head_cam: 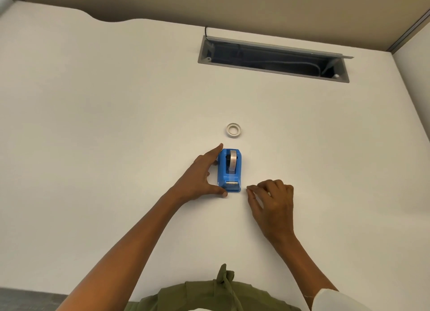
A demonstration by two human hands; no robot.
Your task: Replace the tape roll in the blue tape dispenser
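Note:
The blue tape dispenser [230,171] stands on the white desk [116,124], its cutter end toward me and a roll of clear tape seated in its well. My left hand [202,174] spans its left side, fingers at the far end and thumb at the near corner. My right hand [271,202] rests on the desk just right of the dispenser's near end, fingers curled with the fingertips pinched together; whether a bit of tape is between them I cannot tell. A white tape roll [233,130] lies flat on the desk a little beyond the dispenser.
An open grey cable tray [273,59] is sunk into the desk at the back right. A beige partition wall runs along the far edge. My green garment shows at the desk's near edge.

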